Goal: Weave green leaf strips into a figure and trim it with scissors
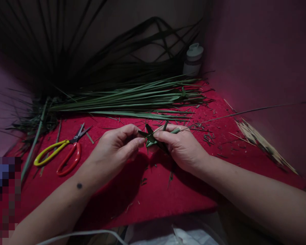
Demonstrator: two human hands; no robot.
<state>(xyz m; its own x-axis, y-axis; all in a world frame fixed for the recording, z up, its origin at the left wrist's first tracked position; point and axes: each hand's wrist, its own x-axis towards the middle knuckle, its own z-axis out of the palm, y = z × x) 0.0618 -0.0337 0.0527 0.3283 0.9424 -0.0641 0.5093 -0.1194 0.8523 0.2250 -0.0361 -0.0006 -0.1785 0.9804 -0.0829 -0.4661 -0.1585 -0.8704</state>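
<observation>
Between my two hands, above the red cloth [168, 200], is a small folded piece of green leaf [150, 139] with pointed ends sticking out. My left hand [121, 143] pinches its left side between thumb and fingers. On the other side, my right hand [181, 146] grips it, the thumb pressed on top. A long thin stem [232, 115] runs from my right hand toward the upper right. Whether the stem joins the folded leaf is hidden by my fingers.
Scissors [72, 141] with one yellow and one red handle lie open at the left. Behind my hands rests a bundle of long green leaves [127, 100]. A lidded bottle [193, 59] stands at the back, pale sticks [265, 144] lie right, and leaf scraps [209, 137] are scattered.
</observation>
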